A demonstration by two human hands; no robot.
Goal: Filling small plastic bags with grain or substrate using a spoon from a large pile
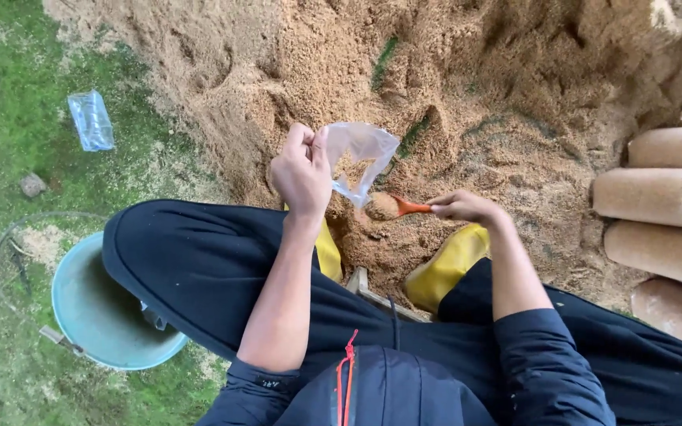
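Left hand pinching bag, right hand gripping scoop

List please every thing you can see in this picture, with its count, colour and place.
clear bag: 1, transparent, held open above the sawdust
scoop: 1, orange, loaded, under the bag mouth
sawdust pile: 1, tan, upper middle
spare bag: 1, clear, on the moss at left
bucket: 1, light blue, lower left
filled packs: several, tan, stacked at right edge
boots: 2, yellow, in the sawdust
left hand: pinching the bag
right hand: gripping the scoop
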